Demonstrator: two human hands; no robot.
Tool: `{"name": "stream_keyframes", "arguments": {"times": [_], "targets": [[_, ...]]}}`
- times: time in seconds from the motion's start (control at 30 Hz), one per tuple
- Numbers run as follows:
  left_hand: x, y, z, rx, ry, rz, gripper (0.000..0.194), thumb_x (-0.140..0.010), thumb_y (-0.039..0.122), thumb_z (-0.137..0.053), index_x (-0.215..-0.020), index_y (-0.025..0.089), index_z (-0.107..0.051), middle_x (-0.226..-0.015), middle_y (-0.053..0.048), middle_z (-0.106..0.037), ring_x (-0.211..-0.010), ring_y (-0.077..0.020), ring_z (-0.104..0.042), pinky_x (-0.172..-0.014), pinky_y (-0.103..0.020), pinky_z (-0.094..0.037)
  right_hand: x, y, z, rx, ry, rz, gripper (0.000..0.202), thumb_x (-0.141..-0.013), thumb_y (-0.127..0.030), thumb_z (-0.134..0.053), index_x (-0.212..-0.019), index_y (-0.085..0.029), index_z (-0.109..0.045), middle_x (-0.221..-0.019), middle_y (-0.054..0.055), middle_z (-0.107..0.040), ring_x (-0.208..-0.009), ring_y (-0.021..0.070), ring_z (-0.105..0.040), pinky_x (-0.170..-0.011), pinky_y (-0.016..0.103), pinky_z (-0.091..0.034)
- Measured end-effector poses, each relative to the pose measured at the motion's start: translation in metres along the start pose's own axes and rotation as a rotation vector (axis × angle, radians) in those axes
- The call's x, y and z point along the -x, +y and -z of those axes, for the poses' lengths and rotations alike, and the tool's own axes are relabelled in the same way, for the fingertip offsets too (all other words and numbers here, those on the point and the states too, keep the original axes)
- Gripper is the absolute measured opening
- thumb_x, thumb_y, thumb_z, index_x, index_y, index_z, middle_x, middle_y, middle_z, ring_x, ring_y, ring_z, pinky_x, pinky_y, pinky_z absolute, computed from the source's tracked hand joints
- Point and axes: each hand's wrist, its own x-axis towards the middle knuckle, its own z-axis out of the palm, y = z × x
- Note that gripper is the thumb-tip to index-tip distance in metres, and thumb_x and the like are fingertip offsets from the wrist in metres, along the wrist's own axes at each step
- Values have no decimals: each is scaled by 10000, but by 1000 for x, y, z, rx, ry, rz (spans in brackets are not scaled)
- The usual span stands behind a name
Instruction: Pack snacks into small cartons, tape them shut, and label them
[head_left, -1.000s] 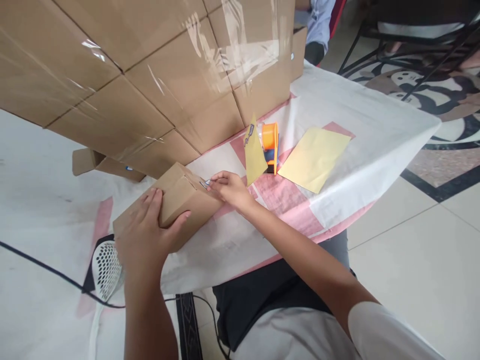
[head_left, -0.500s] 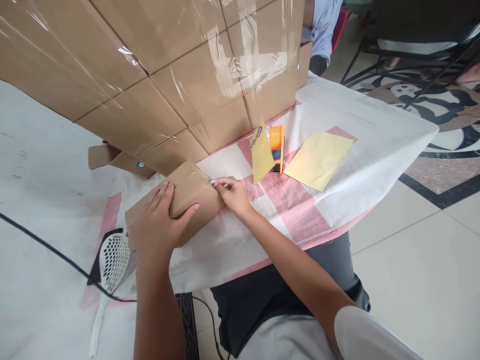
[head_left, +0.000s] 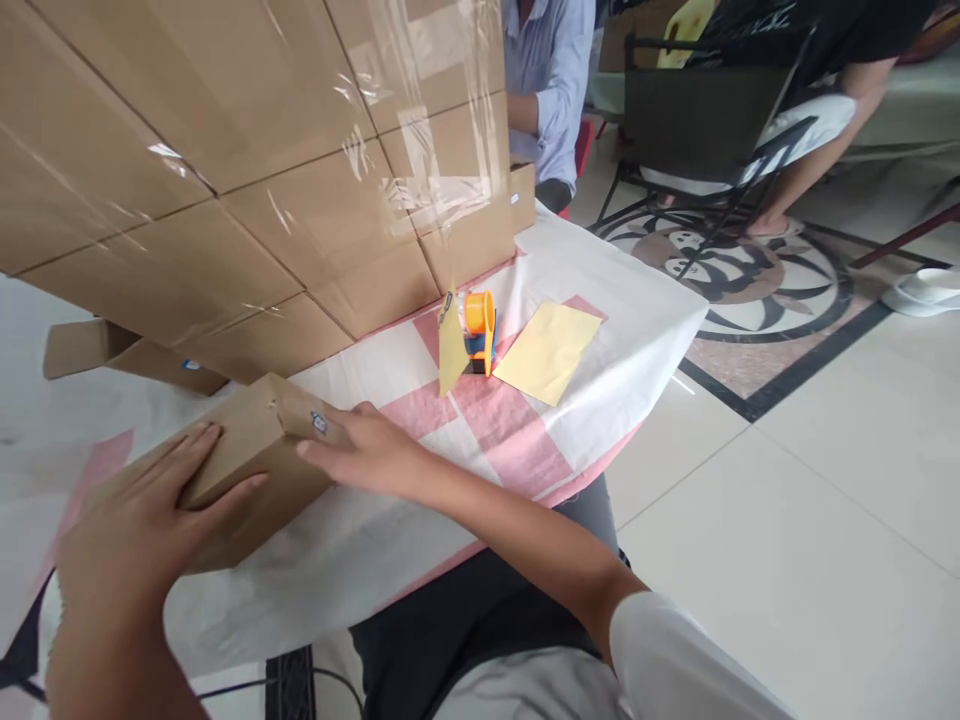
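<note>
A closed brown cardboard box [head_left: 262, 500] lies on the cloth-covered table in front of me. My left hand [head_left: 142, 510] rests on its top with the fingers spread. At the box's right end is my right hand [head_left: 367, 450], its fingers against the end face beside a small blue-and-white sticker [head_left: 319, 422]. An orange tape dispenser [head_left: 480, 330] stands further right, with a yellow sheet [head_left: 452, 345] upright against its left side. Another yellow sheet [head_left: 550, 352] lies flat to its right.
A tall stack of taped boxes [head_left: 300, 220] fills the table's back. An open-flapped box [head_left: 157, 360] sits at left, another [head_left: 523, 195] behind the stack. A person in a light blue shirt [head_left: 559, 90] sits beyond; another is near a dark chair [head_left: 697, 110].
The view has swung right, so things appear further left. My right hand has gone from pinching at the sticker to lying against the box's end, and the sticker now shows on the face.
</note>
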Motion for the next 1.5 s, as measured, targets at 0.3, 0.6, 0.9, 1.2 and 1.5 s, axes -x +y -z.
{"name": "stream_keyframes", "arguments": {"times": [0.3, 0.6, 0.9, 1.2, 1.5], "targets": [[23, 13, -6, 279, 338, -236, 670, -850, 498, -636, -1479, 628, -445, -1580, 302, -433, -1478, -379, -471, -1295, -646, -319, -23, 24, 196, 241, 753, -56, 118, -810, -250, -761, -809, -204, -653, -819, 41, -678, -763, 206, -619, -717, 312, -468], [29, 158, -42, 721, 351, -90, 217, -917, 418, -653, -848, 228, -731, -764, -42, -727, -714, -223, -674, -708, -379, -557, 12, 11, 185, 315, 892, 282, 250, -994, -390, -529, -823, -216, -586, -794, 21, -572, -778, 196, -537, -729, 314, -429], [-16, 264, -35, 1268, -249, -320, 219, -838, 420, -747, -937, 234, -806, -1131, -84, -705, -1110, -255, -673, -910, -350, -535, 84, -13, 167, 680, 646, 638, 306, -1076, -387, -474, -840, -237, -597, -826, 60, -570, -835, 244, -478, -800, 406, -435], [-15, 263, -23, 1444, -423, -160, 419, -804, 490, -789, -1080, 176, -756, -794, -57, -733, -730, -182, -653, -703, -325, -514, 60, 15, 204, 747, 786, 487, 278, -1021, -365, -495, -772, -243, -491, -829, 54, -556, -829, 246, -504, -754, 371, -411], [-8, 273, -24, 1561, -340, -47, 364, -780, 415, -770, -880, 212, -485, -678, 10, -658, -547, -98, -540, -599, -268, -450, 40, -6, 196, 800, 920, 238, 353, -998, -364, -547, -709, -242, -386, -798, 26, -551, -669, 177, -484, -613, 310, -290]]}}
